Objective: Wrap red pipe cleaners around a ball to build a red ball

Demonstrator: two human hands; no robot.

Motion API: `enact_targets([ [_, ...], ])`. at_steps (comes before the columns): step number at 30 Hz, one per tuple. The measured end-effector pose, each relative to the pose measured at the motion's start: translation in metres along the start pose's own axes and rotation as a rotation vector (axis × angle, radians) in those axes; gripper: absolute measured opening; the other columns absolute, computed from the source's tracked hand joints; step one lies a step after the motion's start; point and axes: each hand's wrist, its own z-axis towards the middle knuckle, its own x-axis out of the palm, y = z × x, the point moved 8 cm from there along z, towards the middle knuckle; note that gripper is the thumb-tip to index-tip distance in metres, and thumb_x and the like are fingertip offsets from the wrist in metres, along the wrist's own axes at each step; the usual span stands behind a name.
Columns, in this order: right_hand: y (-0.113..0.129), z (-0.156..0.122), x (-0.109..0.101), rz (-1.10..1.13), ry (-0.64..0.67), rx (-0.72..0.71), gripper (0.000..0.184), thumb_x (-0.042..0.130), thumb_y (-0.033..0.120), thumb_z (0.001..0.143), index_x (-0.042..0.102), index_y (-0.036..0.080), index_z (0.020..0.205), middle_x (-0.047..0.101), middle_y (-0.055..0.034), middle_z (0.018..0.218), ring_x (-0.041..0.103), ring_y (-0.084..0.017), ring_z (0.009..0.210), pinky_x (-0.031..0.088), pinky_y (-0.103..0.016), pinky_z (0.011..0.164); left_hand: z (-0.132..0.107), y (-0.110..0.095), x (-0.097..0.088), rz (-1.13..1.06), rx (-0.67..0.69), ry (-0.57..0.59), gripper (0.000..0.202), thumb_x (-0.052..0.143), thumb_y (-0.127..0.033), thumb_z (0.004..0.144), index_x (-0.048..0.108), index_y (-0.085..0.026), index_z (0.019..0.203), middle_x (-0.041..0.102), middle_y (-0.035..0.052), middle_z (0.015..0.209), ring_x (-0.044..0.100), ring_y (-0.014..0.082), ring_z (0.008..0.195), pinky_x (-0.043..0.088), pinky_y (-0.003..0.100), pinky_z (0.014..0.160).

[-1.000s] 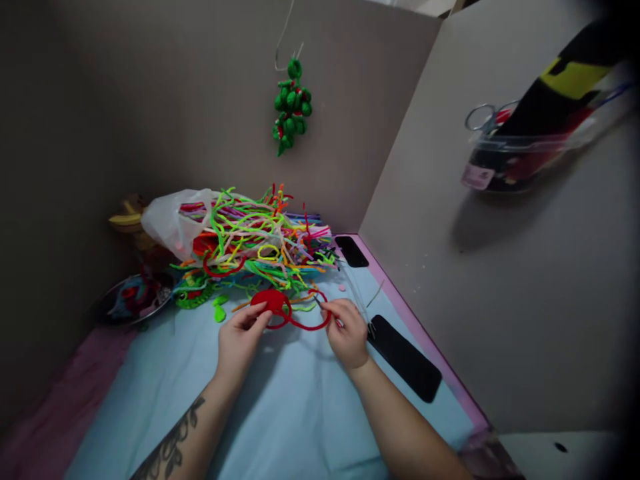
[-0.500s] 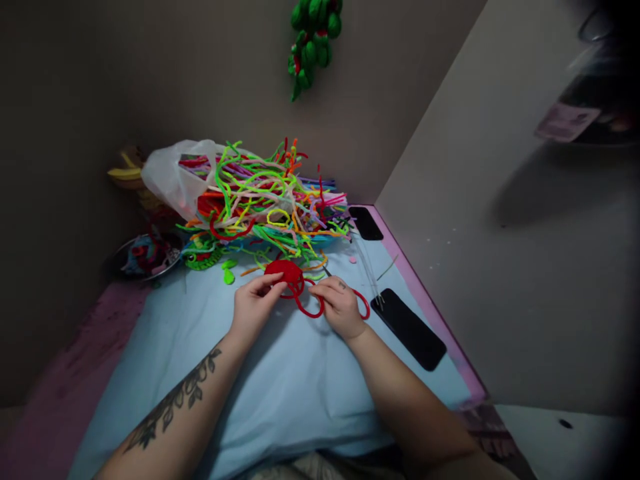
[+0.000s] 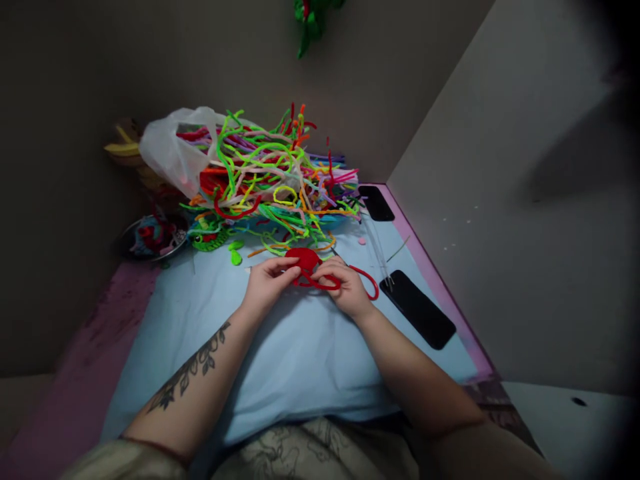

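Observation:
My left hand (image 3: 265,285) pinches the near-left edge of a small rounded red crocheted-looking piece (image 3: 303,256) above the light blue cloth. Close beside it on the right, my right hand (image 3: 350,288) has its fingers closed round a thin dark-tipped tool, which looks like a crochet hook (image 3: 334,253). A loop of thick red yarn (image 3: 327,285) runs between the two hands. More of this strand curves out past the right knuckles. Fingers hide where the hook meets the red piece.
Behind the hands lies a heap of colourful fuzzy strands (image 3: 280,167) with a white plastic bag (image 3: 173,153). A metal bowl (image 3: 175,252) stands left, near a green crocheted figure (image 3: 213,240). Two black phones (image 3: 420,310) lie right, by a wall. Blue cloth (image 3: 300,373) covers the pink-edged surface.
The view has tilted down and shifted slightly left. My hands have come closer together, and the red loop between them has flattened and moved nearer the right fingers.

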Motion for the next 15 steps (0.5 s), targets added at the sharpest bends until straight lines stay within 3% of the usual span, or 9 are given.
enact_targets([
  [7,0.015,0.001,0.003,-0.142,0.007,-0.074,0.013,0.053,0.022,0.087,0.066,0.022,0.085,0.065,-0.0036,0.084,0.055,-0.019,0.087,0.041,-0.039,0.084,0.000,0.006,0.006,-0.131,-0.062,0.046,0.037,0.083,-0.028,0.054,0.071,-0.015,0.087,0.070,0.0030,0.067,0.061,0.0126,0.054,0.048,0.024,0.055],
  [11,0.009,-0.002,0.007,-0.152,0.003,-0.050,0.016,0.050,0.018,0.086,0.061,0.023,0.096,0.063,-0.0041,0.091,0.055,-0.020,0.092,0.042,-0.039,0.086,0.002,0.010,0.004,-0.157,-0.049,0.032,0.038,0.082,-0.027,0.055,0.072,-0.014,0.089,0.071,0.0042,0.073,0.063,0.0137,0.060,0.050,0.027,0.061],
  [13,0.000,-0.005,0.000,-0.132,-0.135,0.023,0.025,0.051,0.016,0.084,0.054,0.023,0.108,0.059,-0.0058,0.099,0.055,-0.020,0.093,0.044,-0.038,0.084,0.003,0.008,-0.003,-0.149,-0.007,-0.036,0.038,0.081,-0.028,0.056,0.071,-0.015,0.090,0.071,0.0046,0.077,0.063,0.0141,0.064,0.050,0.028,0.066],
  [15,-0.004,-0.014,-0.013,-0.113,-0.377,0.071,0.028,0.052,0.014,0.082,0.047,0.022,0.108,0.054,-0.0072,0.102,0.054,-0.019,0.091,0.045,-0.038,0.081,0.002,0.003,-0.014,-0.116,0.073,-0.157,0.036,0.079,-0.029,0.060,0.071,-0.015,0.092,0.071,0.0045,0.079,0.064,0.0139,0.068,0.050,0.028,0.069],
])
